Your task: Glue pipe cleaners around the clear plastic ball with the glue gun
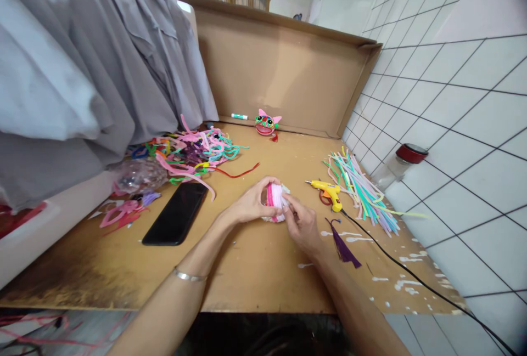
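Observation:
A small pink and white pipe-cleaner piece (274, 197) sits between both hands over the middle of the brown cardboard work surface (247, 268). My left hand (251, 205) wraps its fingers round the piece's left side. My right hand (300, 223) pinches its right edge with thumb and fingertips. A silver bangle circles my left wrist. Much of the piece is hidden by the fingers.
A black phone (177, 213) lies to the left, a tangle of coloured pipe cleaners (193, 153) behind it. To the right lie a yellow glue gun (327, 188) with black cord, straight pipe cleaners (362, 191), a purple tassel (343, 246) and a red-lidded jar (401, 164). A finished pink mask figure (267, 123) leans at the back.

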